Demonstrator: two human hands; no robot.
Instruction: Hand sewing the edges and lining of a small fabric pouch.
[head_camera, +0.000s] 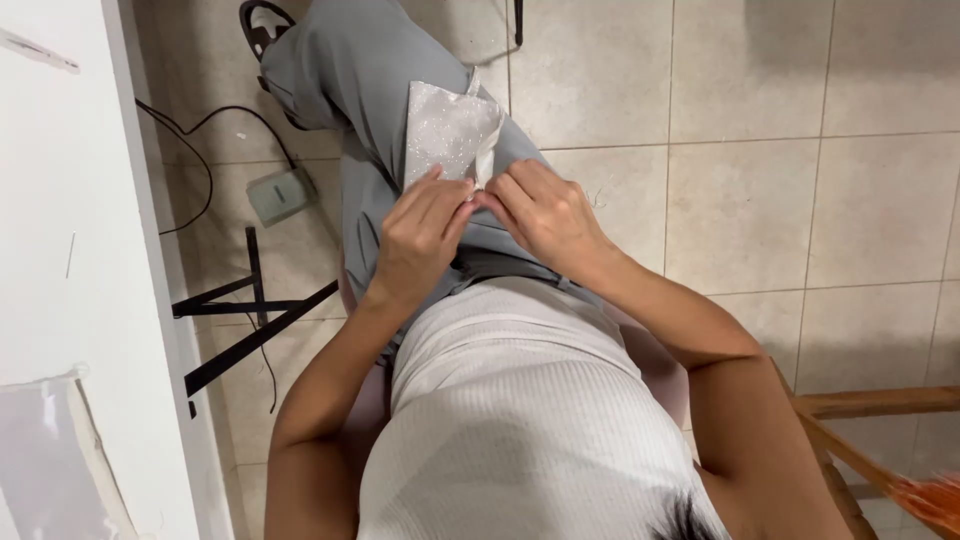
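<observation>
I see left hand (418, 232) and right hand (540, 215) both pinched shut on glittery fabric piece (450, 135) edge; likely mid-pinning, next needs steady fingertip hold.

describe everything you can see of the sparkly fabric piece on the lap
The glittery fabric piece is pale silver-grey with fine sparkling specks and a plain cream edge or lining folded along its right side. It looks like thin, soft cloth, roughly rectangular, lying flat on the grey trouser leg and pointing away from the body. Its near edge is pinched between the fingertips of the left hand and the right hand, which meet at the cream strip.
</observation>
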